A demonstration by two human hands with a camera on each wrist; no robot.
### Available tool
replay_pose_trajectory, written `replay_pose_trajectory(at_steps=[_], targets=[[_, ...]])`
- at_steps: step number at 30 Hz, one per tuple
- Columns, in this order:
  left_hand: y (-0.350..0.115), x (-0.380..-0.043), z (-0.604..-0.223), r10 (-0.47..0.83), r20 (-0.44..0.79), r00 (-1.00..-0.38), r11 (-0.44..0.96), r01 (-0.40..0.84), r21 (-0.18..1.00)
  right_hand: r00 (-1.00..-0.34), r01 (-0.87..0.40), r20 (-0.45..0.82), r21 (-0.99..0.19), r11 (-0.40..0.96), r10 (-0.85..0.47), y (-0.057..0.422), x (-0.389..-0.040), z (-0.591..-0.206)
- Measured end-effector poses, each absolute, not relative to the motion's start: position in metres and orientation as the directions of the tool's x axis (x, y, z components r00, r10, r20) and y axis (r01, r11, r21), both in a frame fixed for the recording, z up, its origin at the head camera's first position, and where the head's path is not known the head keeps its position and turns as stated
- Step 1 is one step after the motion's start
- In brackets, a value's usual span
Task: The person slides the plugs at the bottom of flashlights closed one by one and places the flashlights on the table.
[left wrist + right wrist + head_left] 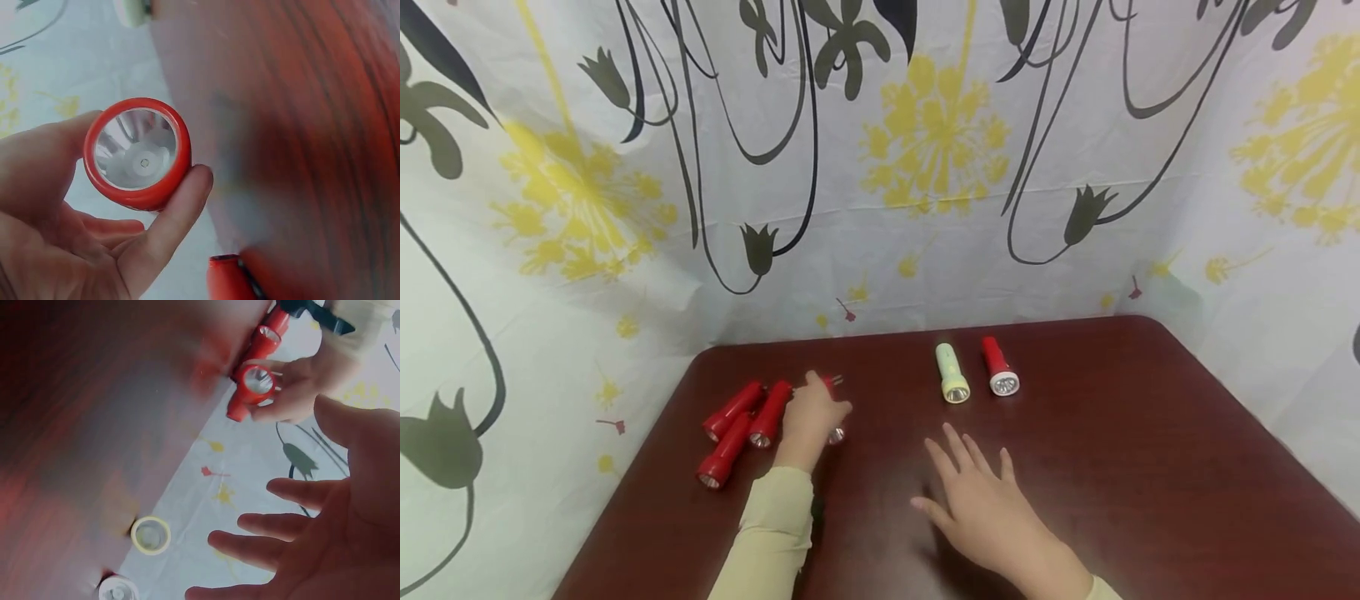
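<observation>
My left hand (808, 421) grips a red flashlight (181, 150) over the left part of the table. In the left wrist view its round lens faces the camera, with thumb and finger on either side of the red rim. In the head view the hand hides most of its body; two metal prongs show at the tail. Just left of that hand lie three red flashlights (771, 414), close together. My right hand (985, 508) is over the table's near middle, fingers straight and spread, holding nothing.
Farther back on the dark red-brown table (1090, 433) lie a pale green flashlight (950, 367) and a red flashlight with a white head (996, 360), side by side. A white patterned cloth (820, 250) hangs behind the table.
</observation>
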State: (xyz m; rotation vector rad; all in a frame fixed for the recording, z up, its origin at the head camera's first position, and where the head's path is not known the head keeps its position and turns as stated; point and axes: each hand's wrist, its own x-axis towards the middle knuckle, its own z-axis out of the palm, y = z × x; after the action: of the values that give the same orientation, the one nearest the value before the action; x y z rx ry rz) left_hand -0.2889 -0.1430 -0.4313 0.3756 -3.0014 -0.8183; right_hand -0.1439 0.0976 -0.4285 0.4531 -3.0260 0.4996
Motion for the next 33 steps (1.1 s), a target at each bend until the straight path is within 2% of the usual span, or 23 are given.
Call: replay_pose_trajectory(at_steps=[4,7,11,14,23,29,33], targets=[[-0.145,-0.280,-0.426,-0.196,-0.014,-0.981,0.818,-0.171,0.548,-0.949,-0.307,0.163,-0.307,0.901,-0.268,0.101,-0.147,-0.425],[-0.145,-0.271,-0.420,-0.150,-0.014,-0.989,0.766,-0.125,0.631,-0.933,-0.329,0.247,-0.301,0.895,-0.260,0.106,-0.148,-0.422],[-0.144,-0.257,-0.410,-0.064,-0.043,-0.997,0.634,-0.074,0.770,-0.876,-0.377,0.413,-0.268,0.887,-0.248,0.112,-0.150,-0.419],[-0.140,-0.245,-0.400,-0.012,-0.032,-0.999,0.567,-0.033,0.823,-0.822,-0.415,0.518,-0.261,0.872,-0.236,0.118,-0.153,-0.415],[-0.126,-0.208,-0.370,0.109,0.055,-0.992,0.444,0.099,0.891,-0.757,-0.454,0.637,-0.352,0.819,-0.146,0.133,-0.154,-0.395],[-0.119,-0.190,-0.369,0.151,0.149,-0.977,0.383,0.197,0.903,-0.641,-0.529,0.756,-0.307,0.791,-0.135,0.138,-0.151,-0.391],[-0.117,-0.179,-0.369,0.148,0.202,-0.968,0.376,0.244,0.894,-0.587,-0.571,0.797,-0.282,0.771,-0.143,0.141,-0.148,-0.388]])
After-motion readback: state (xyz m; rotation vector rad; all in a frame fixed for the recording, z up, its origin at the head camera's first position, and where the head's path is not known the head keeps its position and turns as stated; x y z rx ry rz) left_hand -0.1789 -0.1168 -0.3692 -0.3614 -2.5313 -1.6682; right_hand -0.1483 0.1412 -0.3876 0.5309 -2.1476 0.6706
